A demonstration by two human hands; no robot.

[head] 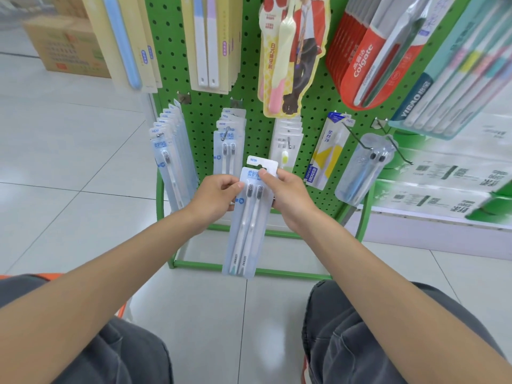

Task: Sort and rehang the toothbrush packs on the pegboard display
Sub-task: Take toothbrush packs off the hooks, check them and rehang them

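One camera only, worn on the person's head, facing forward and down at the green pegboard [205, 112] (wide lens, edges bowed). It stands close: the left hand [219, 195] and right hand [288, 189], gripping a toothbrush pack [246, 231], show in front of the pegboard's lower rows. Below the pegboard, the wearer's knees [360, 328].

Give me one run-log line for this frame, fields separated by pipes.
left hand: grips twin-brush pack | right hand: pinches its top | pack: off hook, in front of pegboard

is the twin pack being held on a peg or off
Off: the left hand and right hand hold the twin pack before the pegboard, no peg through it.
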